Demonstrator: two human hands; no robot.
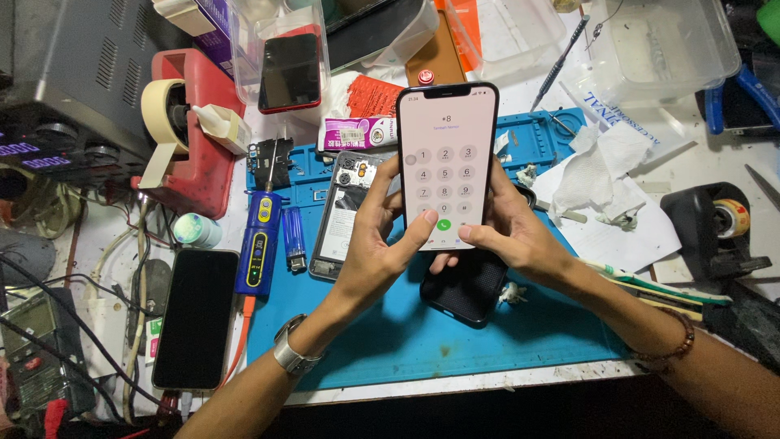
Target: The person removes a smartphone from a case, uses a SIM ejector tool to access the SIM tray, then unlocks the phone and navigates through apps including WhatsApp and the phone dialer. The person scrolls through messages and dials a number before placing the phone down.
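Left hand [382, 244] and right hand [508, 236] both closed around lit phone [447, 162], upright between them above blue mat [422, 333], left thumb on screen.

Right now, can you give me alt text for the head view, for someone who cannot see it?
Both hands, left hand and right hand, hold a lit smartphone showing a dial pad above a blue work mat. On the mat lie a dark phone case, an opened phone and a blue electric screwdriver.

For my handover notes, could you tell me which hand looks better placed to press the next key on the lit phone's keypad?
Probably the left hand: its thumb lies over the smartphone screen's lower keys, while the right hand grips the edge, its thumb at the bottom.
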